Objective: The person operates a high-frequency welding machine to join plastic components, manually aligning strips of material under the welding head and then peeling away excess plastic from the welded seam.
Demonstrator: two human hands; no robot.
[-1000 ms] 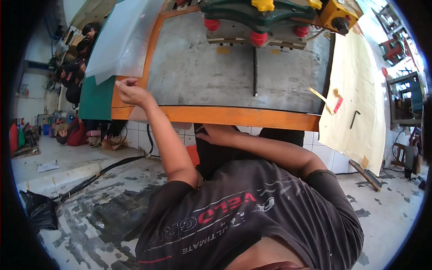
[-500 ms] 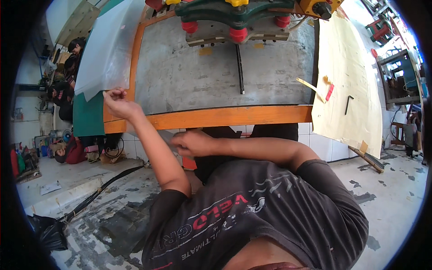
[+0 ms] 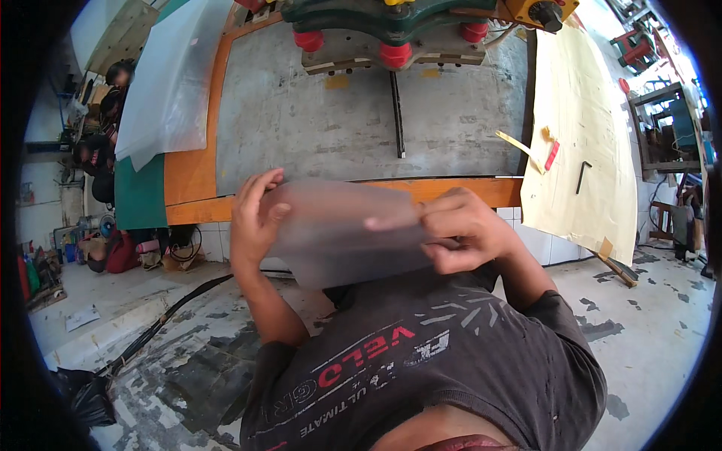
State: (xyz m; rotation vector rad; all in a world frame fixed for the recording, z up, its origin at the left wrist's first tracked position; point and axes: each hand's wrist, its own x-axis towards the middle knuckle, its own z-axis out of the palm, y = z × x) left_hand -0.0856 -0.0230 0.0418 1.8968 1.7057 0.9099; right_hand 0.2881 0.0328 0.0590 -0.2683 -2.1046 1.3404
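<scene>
Both hands are grasping one translucent plastic sheet [image 3: 342, 229]: the left hand [image 3: 254, 218] is pinching its left edge, fingers curled over the top, and the right hand [image 3: 462, 229] is pinching its right edge. The sheet is hanging in the air in front of the person's chest, just off the near orange edge of the workbench [image 3: 226, 207]; whether it is a single layer or a thin bag I cannot tell through the blur.

One larger stack of clear sheets [image 3: 169, 83] is lying over the bench's far left corner, on a green mat [image 3: 139, 195]. One grey metal plate [image 3: 361, 124] is filling the bench's middle, with one green press machine [image 3: 383, 22] at its far edge and one dark slot [image 3: 396, 113] running toward the near edge. Along the right edge, one tan paper sheet [image 3: 587, 128] is carrying one red marker [image 3: 551, 155] and one black hex key [image 3: 583, 177].

The floor [image 3: 135, 316] is pale, cracked concrete; one black cable [image 3: 162, 323] is trailing across it.
</scene>
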